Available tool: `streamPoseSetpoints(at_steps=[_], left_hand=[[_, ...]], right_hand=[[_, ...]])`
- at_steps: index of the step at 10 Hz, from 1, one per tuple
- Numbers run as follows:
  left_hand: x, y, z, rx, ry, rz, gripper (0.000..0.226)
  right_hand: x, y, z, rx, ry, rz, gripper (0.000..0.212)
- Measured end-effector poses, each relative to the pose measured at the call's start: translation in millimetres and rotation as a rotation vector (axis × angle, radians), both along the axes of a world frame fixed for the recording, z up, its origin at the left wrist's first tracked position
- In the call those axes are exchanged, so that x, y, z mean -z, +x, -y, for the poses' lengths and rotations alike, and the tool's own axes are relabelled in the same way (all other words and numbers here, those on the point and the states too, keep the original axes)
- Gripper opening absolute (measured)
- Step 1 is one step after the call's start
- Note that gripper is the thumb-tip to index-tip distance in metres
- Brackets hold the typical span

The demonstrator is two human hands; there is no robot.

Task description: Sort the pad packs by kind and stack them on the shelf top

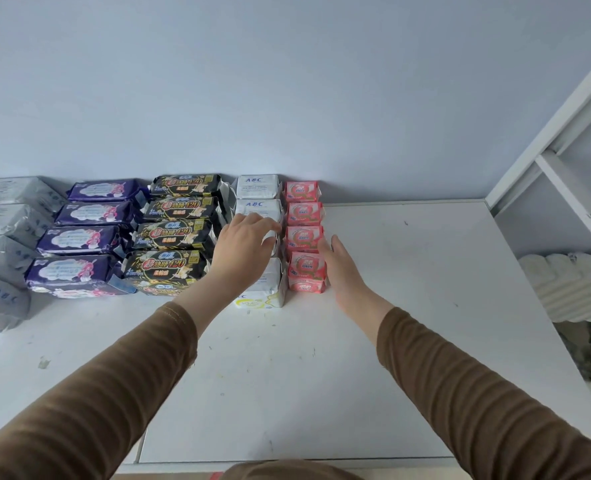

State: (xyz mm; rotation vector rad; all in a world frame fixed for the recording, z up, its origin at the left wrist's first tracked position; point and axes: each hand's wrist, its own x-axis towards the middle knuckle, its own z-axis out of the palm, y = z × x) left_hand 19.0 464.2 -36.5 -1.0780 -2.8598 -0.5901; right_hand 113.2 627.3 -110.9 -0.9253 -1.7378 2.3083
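Pad packs stand in stacked columns by kind on the white shelf top (pixel 408 306) against the wall. From left: grey packs (pixel 7 223), purple packs (pixel 86 233), black packs (pixel 173 233), white ABC packs (pixel 257 190) and small pink packs (pixel 302 237). My left hand (pixel 242 247) rests over the third white pack down, fingers curled on its right edge. My right hand (pixel 339 268) lies flat and open-fingered against the right side of the pink column, near its lower two packs. Neither hand lifts a pack.
A white metal frame (pixel 560 143) rises at the right edge of the shelf top. Beyond it, lower down, lie white ribbed bundles (pixel 578 285). The bluish wall (pixel 287 98) stands right behind the packs.
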Motion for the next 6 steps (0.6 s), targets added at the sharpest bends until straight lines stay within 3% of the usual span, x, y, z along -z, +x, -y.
streamPoseSetpoints(at_steps=[1,3,5,6], left_hand=[[-4,8,7,0.008,0.016,-0.006,0.026],[-11,23,38,0.009,0.040,-0.010,0.025],[-22,33,91,0.053,0.027,0.029,0.028],[-29,33,127,0.085,0.033,0.044,0.032]], right_hand=[[-5,-4,4,0.051,-0.101,-0.025,0.068],[-19,9,9,0.126,0.130,0.046,0.073],[-54,27,55,0.019,0.813,-0.039,0.037],[-71,33,85,-0.132,1.041,-0.029,0.033]])
